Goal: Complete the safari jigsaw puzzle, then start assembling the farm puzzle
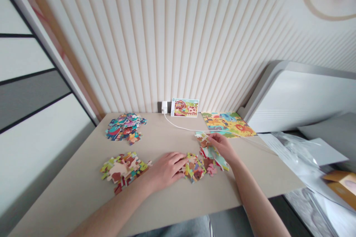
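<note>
My right hand (221, 145) reaches over a heap of jigsaw pieces (211, 157), its fingers pinching a jigsaw piece (204, 139) at the heap's far end. My left hand (167, 170) lies flat, holding nothing, with its fingertips against a second heap of jigsaw pieces (196, 168). Further left, a pile of pieces with animal shapes (122, 172) sits apart from my left hand. A blue and pink pile of pieces (125, 127) lies nearer the wall. Beyond my right hand lies a colourful wild-animal puzzle picture (228, 124).
The pieces lie on a beige table (69, 177) against a ribbed wall (139, 44). A farm picture card (185, 107) stands by a white plug (164, 107) with a white cable (183, 127). A plastic bag (294, 155) and a cardboard box (342, 189) lie off the right edge.
</note>
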Available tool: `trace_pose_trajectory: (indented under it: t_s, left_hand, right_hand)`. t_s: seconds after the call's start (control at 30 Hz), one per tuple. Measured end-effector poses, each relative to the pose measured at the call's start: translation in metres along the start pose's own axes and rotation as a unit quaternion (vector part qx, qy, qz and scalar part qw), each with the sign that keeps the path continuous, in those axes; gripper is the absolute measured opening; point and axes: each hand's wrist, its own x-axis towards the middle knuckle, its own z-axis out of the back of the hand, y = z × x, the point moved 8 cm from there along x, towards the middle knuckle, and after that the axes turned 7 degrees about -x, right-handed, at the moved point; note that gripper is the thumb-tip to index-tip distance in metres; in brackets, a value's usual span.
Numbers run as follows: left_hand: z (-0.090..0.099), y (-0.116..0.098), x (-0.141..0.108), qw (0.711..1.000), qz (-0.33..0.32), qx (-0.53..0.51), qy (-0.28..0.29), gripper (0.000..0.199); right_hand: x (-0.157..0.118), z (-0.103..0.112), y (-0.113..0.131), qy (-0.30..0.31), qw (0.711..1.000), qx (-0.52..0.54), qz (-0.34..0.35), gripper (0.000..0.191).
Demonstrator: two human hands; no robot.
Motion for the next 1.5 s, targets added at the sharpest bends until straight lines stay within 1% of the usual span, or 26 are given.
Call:
trace_pose_trajectory:
  t_s: [0.1, 0.23, 0.43, 0.6, 0.7, 1.03, 1.13, 1.23, 1.37, 1.5]
  left_hand:
    - [0.000, 0.000, 0.000, 1.000, 0.000, 0.002, -0.001, 0.056]
    - [0.001, 0.000, 0.000, 1.000, -0.003, -0.002, -0.007, 0.055]
    - [0.001, -0.001, 0.000, 1.000, -0.008, -0.005, -0.007, 0.053]
    - [0.001, -0.001, -0.001, 1.000, -0.005, 0.001, -0.004, 0.053]
    - [0.001, 0.000, -0.001, 1.000, -0.006, -0.003, -0.009, 0.055]
    - [0.002, 0.002, -0.001, 1.000, -0.005, -0.010, -0.017, 0.054]
    - [0.003, 0.000, -0.001, 1.000, -0.008, -0.013, -0.020, 0.054]
    - [0.004, -0.001, -0.001, 1.000, -0.008, -0.012, -0.020, 0.054]
    - [0.005, -0.002, 0.000, 1.000, -0.004, -0.009, -0.018, 0.054]
    - [0.005, -0.003, 0.000, 1.000, -0.002, -0.008, -0.011, 0.055]
  right_hand:
    - [0.001, 0.008, -0.004, -0.024, 1.000, -0.005, -0.006, 0.049]
    - [0.002, 0.016, -0.011, -0.036, 0.999, 0.023, -0.022, 0.049]
    - [0.003, 0.029, -0.011, -0.072, 0.996, 0.044, -0.021, 0.046]
    - [0.004, 0.036, -0.014, -0.090, 0.994, 0.058, -0.027, 0.052]
    - [0.004, 0.036, -0.013, -0.090, 0.993, 0.065, -0.027, 0.057]
    - [0.001, 0.030, -0.004, -0.082, 0.993, 0.082, -0.008, 0.063]
    - [0.001, 0.029, -0.006, -0.080, 0.991, 0.106, -0.008, 0.056]
    - [0.002, 0.029, -0.012, -0.084, 0.989, 0.119, -0.026, 0.047]
    - [0.003, 0.028, -0.014, -0.085, 0.989, 0.115, -0.039, 0.046]
    - [0.001, 0.024, -0.012, -0.069, 0.990, 0.116, -0.044, 0.044]
